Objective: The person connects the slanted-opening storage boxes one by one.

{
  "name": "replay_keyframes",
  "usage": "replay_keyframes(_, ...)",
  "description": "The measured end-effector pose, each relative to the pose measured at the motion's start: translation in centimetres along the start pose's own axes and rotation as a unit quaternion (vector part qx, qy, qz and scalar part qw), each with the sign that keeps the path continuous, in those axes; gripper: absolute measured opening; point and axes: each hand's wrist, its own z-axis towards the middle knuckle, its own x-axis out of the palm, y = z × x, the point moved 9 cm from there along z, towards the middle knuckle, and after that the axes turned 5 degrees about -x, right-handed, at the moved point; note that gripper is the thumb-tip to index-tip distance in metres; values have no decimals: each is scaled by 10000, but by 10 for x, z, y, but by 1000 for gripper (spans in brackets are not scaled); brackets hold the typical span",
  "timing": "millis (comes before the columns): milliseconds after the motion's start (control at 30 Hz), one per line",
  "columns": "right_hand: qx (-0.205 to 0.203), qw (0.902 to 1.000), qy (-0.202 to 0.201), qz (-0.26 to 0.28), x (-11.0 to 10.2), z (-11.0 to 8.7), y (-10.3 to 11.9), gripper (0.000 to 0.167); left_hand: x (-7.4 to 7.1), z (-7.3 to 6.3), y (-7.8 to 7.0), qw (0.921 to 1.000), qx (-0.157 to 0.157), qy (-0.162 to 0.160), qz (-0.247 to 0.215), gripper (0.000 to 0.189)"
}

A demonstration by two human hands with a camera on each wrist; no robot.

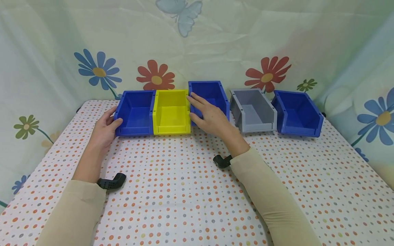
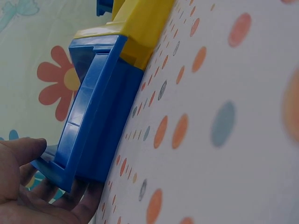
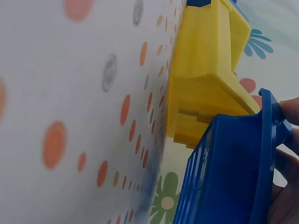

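At the left end of the row, my left hand (image 1: 104, 131) grips the outer wall of a blue storage bin (image 1: 135, 131), thumb at the front rim and fingers outside. A yellow bin (image 1: 173, 130) stands right against it. My right hand (image 1: 210, 117) reaches over the middle blue bin (image 1: 209, 88) and holds its wall on the yellow bin's side. In the right wrist view this blue bin (image 3: 236, 163) is raised off the tabletop beside the yellow bin (image 3: 198, 63), with fingertips at its rim. The left wrist view shows the left blue bin (image 2: 100, 116) resting on the table.
A grey bin (image 1: 259, 128) and another blue bin (image 1: 300, 131) stand at the right of the row. The bins' visible insides hold nothing. Dotted cloth (image 1: 166, 191) covers the table, and a flowered curtain (image 1: 215, 44) hangs close behind the bins.
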Motion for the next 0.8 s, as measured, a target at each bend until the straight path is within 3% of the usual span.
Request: replay_keyframes(800,170,9996,199,-117,6,0,-3,62,-1,0,2,9999,-73,-65,62,60)
